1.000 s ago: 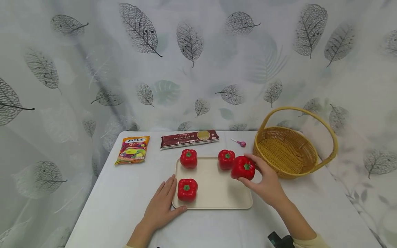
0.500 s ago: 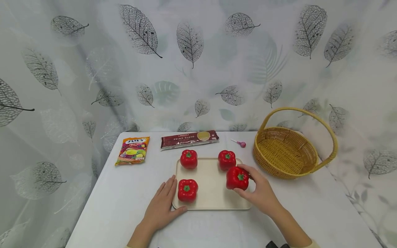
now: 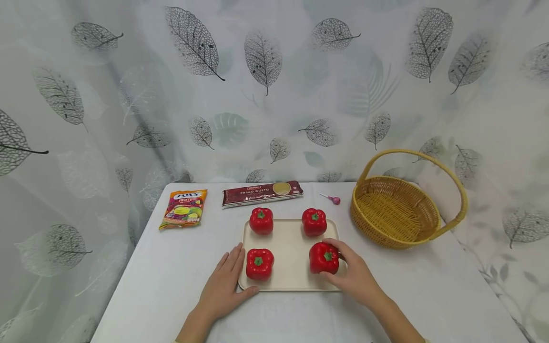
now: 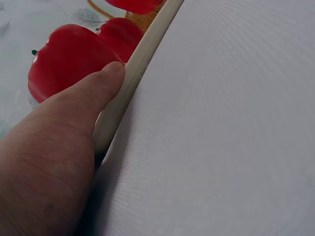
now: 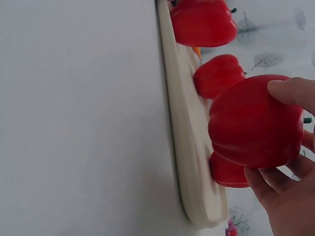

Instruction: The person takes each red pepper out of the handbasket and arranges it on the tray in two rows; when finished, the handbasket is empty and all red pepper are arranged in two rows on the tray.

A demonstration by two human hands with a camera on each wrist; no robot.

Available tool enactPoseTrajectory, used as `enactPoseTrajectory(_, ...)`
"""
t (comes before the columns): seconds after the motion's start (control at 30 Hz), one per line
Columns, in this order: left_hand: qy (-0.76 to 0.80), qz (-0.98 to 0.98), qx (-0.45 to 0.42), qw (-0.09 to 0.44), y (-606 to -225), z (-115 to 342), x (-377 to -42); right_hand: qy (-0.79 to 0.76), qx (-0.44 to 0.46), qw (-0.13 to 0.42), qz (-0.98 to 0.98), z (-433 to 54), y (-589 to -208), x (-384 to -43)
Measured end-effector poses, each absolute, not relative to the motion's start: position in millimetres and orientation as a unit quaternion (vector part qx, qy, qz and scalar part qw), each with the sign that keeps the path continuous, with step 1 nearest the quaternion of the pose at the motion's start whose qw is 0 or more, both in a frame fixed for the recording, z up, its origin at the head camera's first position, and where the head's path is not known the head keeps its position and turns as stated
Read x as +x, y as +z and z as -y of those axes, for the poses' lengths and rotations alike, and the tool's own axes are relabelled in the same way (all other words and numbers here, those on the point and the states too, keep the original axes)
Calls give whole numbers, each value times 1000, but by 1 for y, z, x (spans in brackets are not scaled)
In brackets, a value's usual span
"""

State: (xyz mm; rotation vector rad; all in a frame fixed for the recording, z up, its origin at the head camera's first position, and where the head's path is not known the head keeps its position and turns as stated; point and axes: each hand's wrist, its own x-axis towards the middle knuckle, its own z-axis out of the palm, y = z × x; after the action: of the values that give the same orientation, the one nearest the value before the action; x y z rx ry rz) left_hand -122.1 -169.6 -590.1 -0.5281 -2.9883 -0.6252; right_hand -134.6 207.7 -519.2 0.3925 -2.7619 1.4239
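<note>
My right hand (image 3: 353, 276) grips a red bell pepper (image 3: 322, 258) from its right side, thumb in front and fingers behind. That pepper (image 5: 257, 122) is over the front right part of a cream tray (image 3: 291, 267); whether it touches the tray is unclear. Three more peppers stand on the tray: one at back left (image 3: 261, 221), one at back right (image 3: 314, 222), one at front left (image 3: 259, 264). With fingers extended, my left hand (image 3: 223, 281) lies along the tray's left edge. Its thumb (image 4: 106, 81) rests at the front rim (image 4: 125, 81).
A yellow wicker basket (image 3: 396, 243) with a tall handle stands right of the tray. Behind the tray lie a long dark red biscuit packet (image 3: 262, 194) and a pink lollipop (image 3: 335, 200). At back left is a colourful candy bag (image 3: 183, 208). A leaf-patterned curtain hangs behind the white table.
My right hand has carried its pepper left and toward me, from the tray's right side to its front right part. The left hand has stayed in place.
</note>
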Motion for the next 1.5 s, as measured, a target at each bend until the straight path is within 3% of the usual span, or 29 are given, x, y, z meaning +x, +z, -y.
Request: enactPoseTrajectory(1.5, -202, 965, -168, 19, -591, 169, -123, 431, 158, 6, 888, -208, -535, -131)
